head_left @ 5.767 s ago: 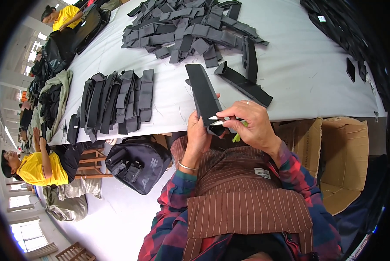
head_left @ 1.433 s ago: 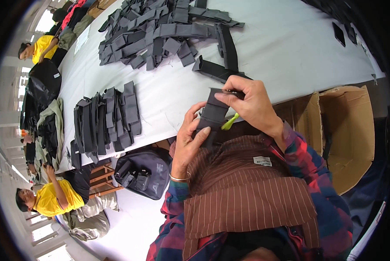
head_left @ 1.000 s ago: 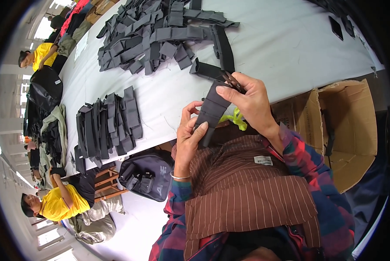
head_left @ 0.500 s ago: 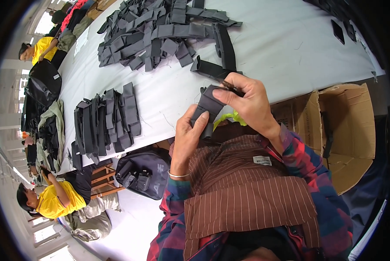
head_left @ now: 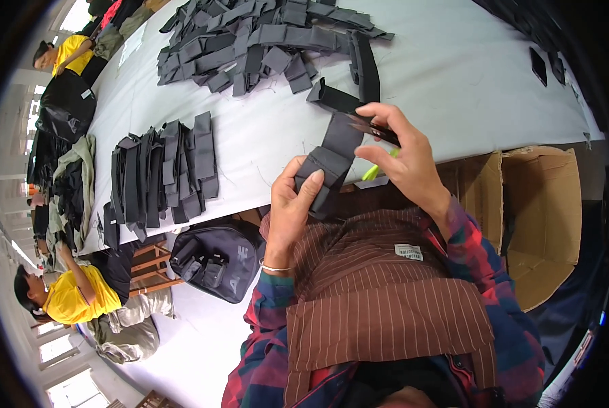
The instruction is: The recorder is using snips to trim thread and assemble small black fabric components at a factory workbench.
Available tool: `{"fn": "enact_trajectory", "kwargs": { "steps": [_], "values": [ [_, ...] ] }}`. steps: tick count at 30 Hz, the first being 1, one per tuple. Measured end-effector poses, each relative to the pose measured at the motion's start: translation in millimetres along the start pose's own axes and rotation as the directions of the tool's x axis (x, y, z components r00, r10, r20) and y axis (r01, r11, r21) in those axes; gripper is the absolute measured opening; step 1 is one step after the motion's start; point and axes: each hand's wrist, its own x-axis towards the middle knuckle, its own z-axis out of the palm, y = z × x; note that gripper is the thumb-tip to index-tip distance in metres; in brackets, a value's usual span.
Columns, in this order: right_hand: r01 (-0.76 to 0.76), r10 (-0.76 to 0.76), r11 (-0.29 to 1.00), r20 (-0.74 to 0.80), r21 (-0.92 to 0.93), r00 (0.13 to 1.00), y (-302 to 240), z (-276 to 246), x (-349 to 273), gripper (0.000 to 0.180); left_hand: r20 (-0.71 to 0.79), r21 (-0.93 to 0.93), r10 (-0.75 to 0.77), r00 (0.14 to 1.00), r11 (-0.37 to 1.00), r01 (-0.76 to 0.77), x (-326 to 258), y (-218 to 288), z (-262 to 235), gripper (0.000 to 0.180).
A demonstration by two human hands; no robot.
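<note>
My left hand (head_left: 292,207) grips a folded dark grey fabric strip (head_left: 342,139), thumb on top, just off the near edge of the table. The strip's far end stands up toward my right hand (head_left: 413,160). In that hand sits a pair of dark thread snips (head_left: 380,131), with blades pointing at the strip's upper edge; thumb and forefinger are spread apart around them. Beyond lies another dark strip (head_left: 335,97) on the tabletop. Something bright yellow-green (head_left: 372,172) shows below my right thumb; its kind is unclear.
A loose heap of dark strips (head_left: 250,51) covers the far table (head_left: 454,81); a neater row (head_left: 161,173) lies at left. An open cardboard box (head_left: 539,231) stands at right, a black bag (head_left: 233,272) below the table. Two people in yellow (head_left: 87,296) work at left.
My right thumb and forefinger have let go of the strip and spread apart, the snips still in that hand. The strip now extends further up from my left hand.
</note>
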Motion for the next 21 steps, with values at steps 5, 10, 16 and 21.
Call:
{"fn": "enact_trajectory", "kwargs": {
  "steps": [5,10,16,21],
  "values": [
    [0.170,-0.088,0.922,0.241,-0.347,0.967,-9,-17,-14,0.022,-0.007,0.040,0.012,1.000,0.999,-0.012,4,-4,-6,0.016],
    [0.214,-0.133,0.923,0.256,-0.321,0.958,-7,-12,-15,0.019,0.022,0.112,0.016,1.000,0.994,-0.019,3,-2,-5,0.016],
    [0.323,-0.221,0.877,0.300,-0.355,0.928,-10,-12,-14,0.020,0.034,0.143,-0.011,0.999,0.990,0.006,2,-3,-6,0.016],
    [0.346,-0.215,0.846,0.334,-0.406,0.918,-9,-13,-16,0.017,0.045,0.165,-0.055,0.997,0.985,0.047,1,-4,-9,0.015]
  ]
}}
